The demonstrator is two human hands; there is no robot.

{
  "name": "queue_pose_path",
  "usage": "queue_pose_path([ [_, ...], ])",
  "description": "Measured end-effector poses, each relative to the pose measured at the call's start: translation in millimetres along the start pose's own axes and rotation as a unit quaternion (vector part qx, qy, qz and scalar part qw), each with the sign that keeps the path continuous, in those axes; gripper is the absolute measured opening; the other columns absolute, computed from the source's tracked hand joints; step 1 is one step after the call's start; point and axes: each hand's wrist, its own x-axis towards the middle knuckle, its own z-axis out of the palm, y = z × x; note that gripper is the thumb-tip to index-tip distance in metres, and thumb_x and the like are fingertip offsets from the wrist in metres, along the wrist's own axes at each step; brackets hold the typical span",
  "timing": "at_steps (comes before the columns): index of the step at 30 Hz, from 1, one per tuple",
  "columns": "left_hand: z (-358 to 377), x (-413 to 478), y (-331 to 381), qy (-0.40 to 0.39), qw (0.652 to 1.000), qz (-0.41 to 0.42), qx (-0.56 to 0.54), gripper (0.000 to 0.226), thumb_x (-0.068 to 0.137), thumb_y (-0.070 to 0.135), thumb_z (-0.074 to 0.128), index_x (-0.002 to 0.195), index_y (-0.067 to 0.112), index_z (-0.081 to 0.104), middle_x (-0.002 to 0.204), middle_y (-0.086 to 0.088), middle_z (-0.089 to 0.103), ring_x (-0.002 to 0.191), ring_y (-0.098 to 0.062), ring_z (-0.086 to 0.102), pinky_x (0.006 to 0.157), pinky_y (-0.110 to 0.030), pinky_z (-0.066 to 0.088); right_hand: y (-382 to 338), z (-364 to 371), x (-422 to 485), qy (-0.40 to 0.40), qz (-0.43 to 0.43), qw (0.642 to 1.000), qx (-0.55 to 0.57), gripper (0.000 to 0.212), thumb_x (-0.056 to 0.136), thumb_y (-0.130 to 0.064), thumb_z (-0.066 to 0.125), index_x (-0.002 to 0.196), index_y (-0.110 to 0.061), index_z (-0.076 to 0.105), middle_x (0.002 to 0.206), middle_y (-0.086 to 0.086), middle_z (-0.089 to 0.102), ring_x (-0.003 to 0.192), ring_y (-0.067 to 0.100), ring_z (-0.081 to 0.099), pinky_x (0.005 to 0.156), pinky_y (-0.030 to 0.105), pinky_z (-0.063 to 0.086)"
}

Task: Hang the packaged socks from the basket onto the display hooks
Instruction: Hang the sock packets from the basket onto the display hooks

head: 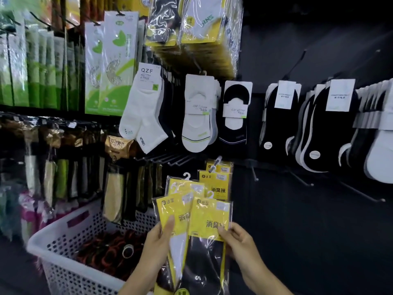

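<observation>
The left hand (160, 239) grips a fan of yellow sock packs (177, 206); the right hand (240, 241) pinches the foremost pack (207, 222) by its edge. They are held beside the white basket (59, 228), below a display hook (215, 163) bearing matching packs.

Fanned yellow sock packs (191, 226), upright

Dim overall; black wall (297, 209) right of the fingers (169, 225) loses most detail. Glare streaks on held packs (204, 222) btwn fingers & on wrapped packs (191, 20) high above them. Green packs (19, 60) far left: heavy blur, wide-angle bend at edges.
</observation>
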Motion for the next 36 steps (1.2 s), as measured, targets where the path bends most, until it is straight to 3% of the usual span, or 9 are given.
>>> queue_pose_path([
  [4, -18, 6, 7, 0.036, 0.998, 0.05, -0.002, 0.013, 0.09, 0.036, 0.055, 0.098, 0.033, 0.064, 0.086, 0.027, 0.07, 0.077, 0.014, 0.063, 0.061, -0.007, 0.045, -15, -9, 14, 0.049, -0.046, 0.998, -0.005, 0.011, 0.092, -0.023, 0.06, 0.099, -0.016, 0.065, 0.094, 0.0, 0.075, 0.101, 0.02, 0.067, 0.099, 0.037, 0.046],
  [8, -34, 12, 9, 0.08, 0.995, 0.061, 0.018, 0.016, 0.087, 0.039, 0.059, 0.089, 0.026, 0.067, 0.076, 0.014, 0.07, 0.071, -0.001, 0.063, 0.062, -0.014, 0.041, -36, -9, 33, 0.059, -0.068, 0.996, -0.022, 0.015, 0.094, -0.024, 0.057, 0.106, -0.018, 0.061, 0.098, 0.004, 0.074, 0.099, 0.022, 0.067, 0.096, 0.043, 0.049],
  [12, -42, 16, 11, 0.088, 0.994, 0.057, 0.01, 0.002, 0.088, 0.039, 0.058, 0.088, 0.04, 0.059, 0.072, 0.037, 0.064, 0.07, 0.02, 0.057, 0.065, -0.012, 0.035, -45, 1, 52, 0.067, -0.088, 0.992, -0.054, 0.009, 0.095, -0.022, 0.055, 0.1, -0.016, 0.061, 0.094, 0.0, 0.073, 0.09, 0.013, 0.067, 0.078, 0.025, 0.05],
  [15, -46, 18, 10, 0.094, 0.994, 0.058, -0.002, 0.002, 0.086, 0.042, 0.059, 0.088, 0.044, 0.058, 0.08, 0.032, 0.065, 0.075, 0.017, 0.056, 0.066, -0.013, 0.035, -41, 8, 67, 0.073, -0.08, 0.992, -0.064, 0.006, 0.096, -0.02, 0.055, 0.098, -0.016, 0.06, 0.093, -0.003, 0.07, 0.087, 0.006, 0.064, 0.068, 0.016, 0.043],
  [18, -47, 21, 8, 0.095, 0.994, 0.053, -0.008, 0.005, 0.086, 0.041, 0.06, 0.085, 0.044, 0.057, 0.076, 0.033, 0.063, 0.075, 0.015, 0.052, 0.068, -0.015, 0.036, -36, 12, 84, 0.091, -0.054, 0.993, -0.051, 0.013, 0.095, -0.019, 0.056, 0.103, -0.01, 0.06, 0.098, 0.004, 0.069, 0.089, 0.013, 0.064, 0.071, 0.023, 0.049],
  [21, -47, 24, 4, 0.084, 0.995, 0.056, -0.015, 0.003, 0.088, 0.038, 0.059, 0.088, 0.038, 0.062, 0.076, 0.03, 0.067, 0.08, 0.011, 0.055, 0.068, -0.015, 0.038, -29, 12, 105, 0.119, -0.001, 0.993, -0.021, 0.022, 0.093, -0.023, 0.06, 0.104, -0.004, 0.061, 0.109, 0.016, 0.066, 0.104, 0.03, 0.063, 0.095, 0.045, 0.05],
  [29, -42, 23, 0, 0.07, 0.995, 0.065, -0.026, 0.007, 0.089, 0.023, 0.06, 0.09, 0.028, 0.065, 0.075, 0.031, 0.069, 0.071, 0.016, 0.062, 0.059, -0.006, 0.041, -1, -1, 117, 0.273, 0.067, 0.96, 0.001, 0.034, 0.087, -0.023, 0.067, 0.113, -0.004, 0.055, 0.117, 0.017, 0.059, 0.104, 0.031, 0.057, 0.09, 0.04, 0.048],
  [32, -38, 22, -5, 0.067, 0.996, 0.044, -0.032, 0.008, 0.088, 0.021, 0.062, 0.087, 0.028, 0.066, 0.075, 0.025, 0.071, 0.075, 0.008, 0.066, 0.063, -0.01, 0.041, 6, -3, 99, 0.233, 0.044, 0.971, -0.009, 0.03, 0.09, -0.024, 0.064, 0.111, -0.003, 0.057, 0.113, 0.015, 0.061, 0.098, 0.024, 0.057, 0.086, 0.035, 0.046],
  [36, -20, 19, -9, 0.061, 0.997, 0.004, -0.055, 0.003, 0.084, 0.023, 0.068, 0.086, 0.024, 0.07, 0.084, 0.008, 0.072, 0.087, -0.008, 0.064, 0.067, -0.018, 0.043, 3, 10, 61, 0.049, 0.036, 0.998, -0.009, 0.024, 0.091, -0.033, 0.061, 0.102, -0.011, 0.063, 0.098, 0.007, 0.068, 0.088, 0.018, 0.065, 0.083, 0.033, 0.053],
])
